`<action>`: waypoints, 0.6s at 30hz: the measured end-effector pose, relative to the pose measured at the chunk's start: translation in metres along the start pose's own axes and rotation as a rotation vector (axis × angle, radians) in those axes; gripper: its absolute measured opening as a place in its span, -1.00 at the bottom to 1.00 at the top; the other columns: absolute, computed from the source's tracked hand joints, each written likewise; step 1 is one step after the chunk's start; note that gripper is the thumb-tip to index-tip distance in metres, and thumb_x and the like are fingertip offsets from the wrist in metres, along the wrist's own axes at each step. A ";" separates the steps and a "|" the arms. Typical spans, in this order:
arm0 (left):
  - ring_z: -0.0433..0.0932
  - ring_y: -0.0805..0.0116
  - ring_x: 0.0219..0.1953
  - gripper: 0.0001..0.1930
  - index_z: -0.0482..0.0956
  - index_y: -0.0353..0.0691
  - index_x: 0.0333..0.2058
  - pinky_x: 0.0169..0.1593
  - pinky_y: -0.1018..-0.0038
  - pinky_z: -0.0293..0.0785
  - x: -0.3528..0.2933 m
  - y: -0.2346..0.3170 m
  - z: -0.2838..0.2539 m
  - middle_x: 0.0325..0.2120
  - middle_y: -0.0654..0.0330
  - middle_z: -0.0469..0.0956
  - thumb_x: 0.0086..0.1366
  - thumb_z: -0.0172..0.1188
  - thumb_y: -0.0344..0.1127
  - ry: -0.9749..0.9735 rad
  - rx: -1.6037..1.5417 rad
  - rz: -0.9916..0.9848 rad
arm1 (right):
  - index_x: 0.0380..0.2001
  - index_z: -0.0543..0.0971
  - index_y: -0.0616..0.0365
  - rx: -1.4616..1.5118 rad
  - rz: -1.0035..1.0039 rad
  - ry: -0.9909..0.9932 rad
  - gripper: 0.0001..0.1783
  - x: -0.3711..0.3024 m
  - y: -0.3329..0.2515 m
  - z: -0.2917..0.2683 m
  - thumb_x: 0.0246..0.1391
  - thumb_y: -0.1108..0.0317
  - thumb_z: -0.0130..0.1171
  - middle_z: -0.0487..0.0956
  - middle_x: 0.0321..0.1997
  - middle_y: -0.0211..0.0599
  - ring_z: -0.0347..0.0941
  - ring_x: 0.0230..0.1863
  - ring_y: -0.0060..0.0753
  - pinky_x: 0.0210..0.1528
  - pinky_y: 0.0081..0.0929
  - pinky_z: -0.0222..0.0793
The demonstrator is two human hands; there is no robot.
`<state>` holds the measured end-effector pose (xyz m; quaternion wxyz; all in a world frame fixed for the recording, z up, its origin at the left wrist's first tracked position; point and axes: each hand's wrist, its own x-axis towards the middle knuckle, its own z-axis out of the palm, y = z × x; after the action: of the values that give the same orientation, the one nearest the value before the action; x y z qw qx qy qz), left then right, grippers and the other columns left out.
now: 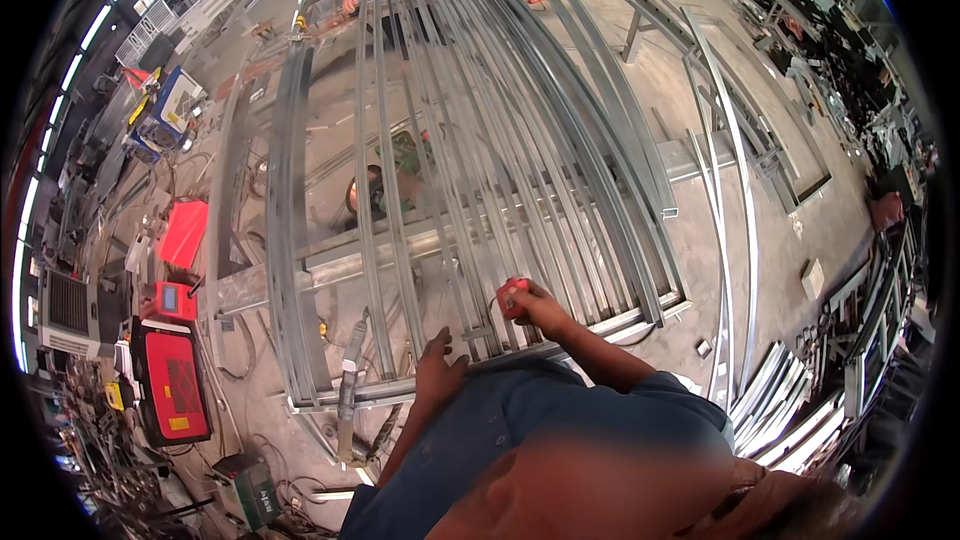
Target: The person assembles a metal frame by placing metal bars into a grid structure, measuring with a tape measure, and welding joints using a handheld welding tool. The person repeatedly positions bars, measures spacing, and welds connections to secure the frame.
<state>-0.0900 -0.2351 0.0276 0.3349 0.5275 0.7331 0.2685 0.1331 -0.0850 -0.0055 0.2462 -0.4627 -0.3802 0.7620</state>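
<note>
Gripping a red tool (512,298) in the right hand (539,309), curling fingers narrowly round it, toward ten o'clock from the palm; holding the left hand (440,367) loosely spread, apparently empty, toward half past seven from the tool. Facing long metal bars (585,155) running toward twelve o'clock. Finding pale lettering, too small to read, on a dark green case (250,492) at eight o'clock.

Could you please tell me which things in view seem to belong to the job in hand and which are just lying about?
Apparently in use:
Small red tool, held in the right hand
Barred metal frame, its near edge by the left hand

Apparently just lying about:
Red-and-black case, at left
Green box, lower left
Pale block, at right
Metal strips, lower right
</note>
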 end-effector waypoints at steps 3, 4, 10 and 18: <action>0.63 0.13 -0.04 -0.26 0.31 -0.29 0.28 -0.02 0.27 0.57 -0.005 -0.020 0.007 0.01 -0.04 0.56 0.13 0.37 -0.26 -0.049 -0.006 -0.050 | 0.18 0.39 -0.01 0.065 0.051 0.113 -0.34 -0.005 -0.008 -0.018 0.21 -0.23 0.08 0.53 0.00 -0.32 0.53 -0.11 -0.38 -0.10 -0.31 0.49; 0.64 0.14 -0.07 -0.26 0.32 -0.30 0.27 -0.02 0.28 0.57 -0.006 -0.025 0.010 -0.01 -0.04 0.58 0.13 0.37 -0.26 -0.063 -0.006 -0.058 | 0.19 0.39 -0.02 0.088 0.068 0.124 -0.33 -0.001 -0.003 -0.026 0.21 -0.25 0.06 0.53 0.01 -0.32 0.54 -0.11 -0.36 -0.09 -0.29 0.50; 0.64 0.17 -0.06 -0.31 0.36 -0.32 0.24 -0.04 0.30 0.58 -0.002 -0.009 0.013 0.00 -0.04 0.59 0.14 0.35 -0.25 -0.079 -0.050 -0.002 | 0.18 0.40 0.03 0.332 0.130 -0.005 -0.33 0.013 0.003 -0.021 0.29 -0.27 -0.09 0.55 0.02 -0.23 0.59 -0.12 -0.24 -0.12 -0.26 0.52; 0.68 0.16 -0.20 -0.40 0.44 -0.32 0.18 -0.13 0.28 0.61 -0.019 -0.065 0.000 -0.15 -0.04 0.66 0.24 0.26 -0.11 -0.167 0.116 -0.267 | 0.06 0.51 0.10 0.320 -0.009 0.069 -0.33 0.094 -0.106 -0.005 0.33 -0.29 -0.17 0.67 -0.18 -0.20 0.62 -0.34 -0.32 -0.26 -0.42 0.54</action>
<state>-0.1240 -0.2726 -0.0170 0.3964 0.4645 0.7805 0.1341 0.0978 0.0477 0.0305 0.3330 -0.4418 -0.2475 0.7954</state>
